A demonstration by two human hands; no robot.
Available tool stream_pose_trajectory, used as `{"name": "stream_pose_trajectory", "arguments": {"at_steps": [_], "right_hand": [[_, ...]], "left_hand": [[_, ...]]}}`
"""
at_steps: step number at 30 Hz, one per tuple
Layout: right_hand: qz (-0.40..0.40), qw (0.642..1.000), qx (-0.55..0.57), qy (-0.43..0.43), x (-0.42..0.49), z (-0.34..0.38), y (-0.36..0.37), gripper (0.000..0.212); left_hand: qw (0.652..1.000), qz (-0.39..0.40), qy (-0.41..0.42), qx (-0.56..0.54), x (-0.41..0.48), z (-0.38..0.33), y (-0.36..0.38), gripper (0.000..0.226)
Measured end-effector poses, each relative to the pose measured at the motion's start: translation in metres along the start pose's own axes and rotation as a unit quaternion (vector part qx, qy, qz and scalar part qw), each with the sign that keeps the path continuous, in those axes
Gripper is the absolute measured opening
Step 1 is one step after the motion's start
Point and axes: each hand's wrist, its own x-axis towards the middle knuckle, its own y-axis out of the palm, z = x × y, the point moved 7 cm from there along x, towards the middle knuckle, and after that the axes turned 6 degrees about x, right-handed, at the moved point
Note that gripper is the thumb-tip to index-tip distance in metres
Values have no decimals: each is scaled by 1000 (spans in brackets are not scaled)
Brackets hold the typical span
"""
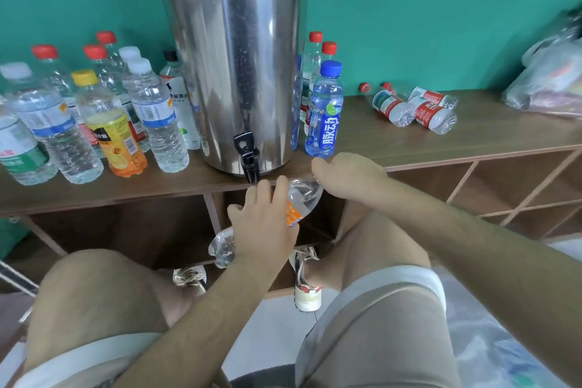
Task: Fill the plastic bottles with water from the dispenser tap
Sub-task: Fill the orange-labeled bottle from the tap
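- Pale floor tiles (277, 337) lay nearest the camera, between the bare knees of a seated person in light shorts (374, 324). Two worn sneakers (307, 280) rested on the floor a little further in.
- The left hand (264, 224) was wrapped around the middle of a clear bottle (304, 198) with an orange label, fingers curled over its upper side.
- That bottle was held in the air, tilted, with its base low to the left and its neck raised to the right. It was in front of an open wooden shelf unit (441, 142).
- The right hand (343, 176) was curled over the bottle's neck end and hid the mouth, so it could not be told whether a cap was on.
- Just above the bottle, a black tap (248, 161) hung over the shelf edge, and the bottle's neck lay to the right of its spout.
- The tap jutted from the foot of a tall steel dispenser (236, 72) with a black lid, standing on the shelf top.
- A blue bottle (326, 110) with a blue cap stood upright just right of the dispenser, near the right hand.
- A crowd of capped bottles (59, 123) stood upright left of the dispenser, among them a yellow-capped bottle (116, 129) with a yellow and orange label.
- Further right on the shelf top, red-labelled bottles (409, 107) lay on their sides.
- A blurred plastic bag (554, 82) sat at the far right edge.
- A teal wall (409, 9) closed the view behind.
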Motion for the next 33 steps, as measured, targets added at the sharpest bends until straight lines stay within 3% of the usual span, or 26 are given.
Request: {"name": "stream_pose_trajectory", "arguments": {"at_steps": [3, 6, 8, 12, 14, 16, 18, 20, 21, 23, 25, 30, 33], "right_hand": [[-83, 994, -7, -67, -8, -7, -38, 59], [-159, 973, 5, -169, -16, -15, -87, 62], [-184, 972, -14, -149, -10, -28, -119, 60], [-195, 980, -29, -21, 17, -63, -170, 52], [-222, 974, -30, -18, 24, -74, -191, 64], [-250, 962, 92, -58, 26, -89, -203, 72], [-235, 925, 284, -88, 29, -113, -194, 57], [-190, 904, 376, -67, 36, -146, -157, 18], [-162, 912, 372, -61, 39, -158, -132, 19], [-111, 938, 321, -62, 47, -169, -83, 63], [-101, 944, 310, -55, 63, -169, -49, 87], [-177, 940, 291, -19, 114, -160, -27, 73], [-172, 932, 318, -29, 141, -153, -21, 67]], "left_hand": [[991, 18, 12, -130, 16, -23, -17, 70], [950, 48, 46, -304, 38, -58, -32, 66], [954, 24, 81, -287, 56, -84, -45, 68], [976, -59, 111, -178, 95, -132, -66, 70], [969, -68, 107, -210, 116, -151, -68, 70], [952, -52, 97, -287, 140, -167, -64, 72], [918, -19, 85, -387, 163, -181, -58, 72], [885, 22, 64, -460, 185, -190, -49, 73], [877, 40, 55, -476, 195, -194, -42, 74], [870, 70, 42, -487, 210, -199, -28, 82], [867, 92, 36, -489, 220, -202, -12, 89], [877, 110, 28, -466, 237, -202, 16, 93], [908, 58, 14, -414, 252, -194, 17, 96]]}}
